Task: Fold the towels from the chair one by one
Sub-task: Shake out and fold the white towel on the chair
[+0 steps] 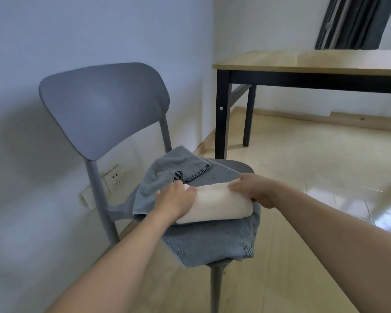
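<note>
A grey plastic chair (104,105) stands by the wall. Grey-blue towels (208,242) with dark striped borders lie spread and crumpled over its seat and hang off the front edge. On top of them lies a cream towel (221,203), folded into a thick bundle. My left hand (176,198) grips the bundle's left end, fingers curled over its top edge. My right hand (255,188) grips the right end, fingers curled over the far edge. The parts of the cream towel under both hands are hidden.
A wooden table (303,62) with black legs stands to the right behind the chair. A wall socket (114,178) sits low on the wall left of the seat. Light wooden floor (303,222) stretches to the right. A dark curtain (357,21) hangs in the far corner.
</note>
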Motion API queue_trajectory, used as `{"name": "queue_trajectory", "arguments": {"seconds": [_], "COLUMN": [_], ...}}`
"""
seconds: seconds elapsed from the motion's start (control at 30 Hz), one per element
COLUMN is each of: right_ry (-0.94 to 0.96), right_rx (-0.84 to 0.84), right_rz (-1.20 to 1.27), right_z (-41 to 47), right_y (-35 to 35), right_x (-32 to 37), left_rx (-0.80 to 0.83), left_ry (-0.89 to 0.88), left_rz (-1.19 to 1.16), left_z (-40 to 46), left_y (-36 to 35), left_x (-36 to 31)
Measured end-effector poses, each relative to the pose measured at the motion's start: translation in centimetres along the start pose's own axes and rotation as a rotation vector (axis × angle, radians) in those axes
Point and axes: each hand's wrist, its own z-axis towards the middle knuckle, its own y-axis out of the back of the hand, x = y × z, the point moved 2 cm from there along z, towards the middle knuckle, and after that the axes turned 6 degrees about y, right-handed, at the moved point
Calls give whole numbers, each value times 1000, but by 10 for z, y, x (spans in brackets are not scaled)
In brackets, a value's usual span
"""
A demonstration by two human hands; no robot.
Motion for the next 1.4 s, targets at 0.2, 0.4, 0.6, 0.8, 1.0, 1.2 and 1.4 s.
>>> {"name": "queue_trajectory", "arguments": {"seconds": [0.2,0.4,0.6,0.8,1.0,1.2,1.4], "right_ry": [127,189,259,207,82,-63,-130], "right_rx": [-13,-39,-18,-318,-324,-290,-280], "right_rz": [137,499,553,264,244,131,148], "right_z": [-67,-123,-151,-92,40,106,67], "right_y": [13,35,70,80,84,116,224], "right_x": [26,43,62,50,13,4,100], "left_rx": [12,67,89,116,219,94,39], "left_ry": [-133,-271,-261,-82,144,52,-38], "left_rz": [-477,-782,-737,-485,-376,-254,-113], "left_z": [-49,-98,-102,-46,61,121,119], "left_y": [58,122,146,90,12,-16,80], "left_x": [-31,-69,-101,-107,-107,-143,-252]}}
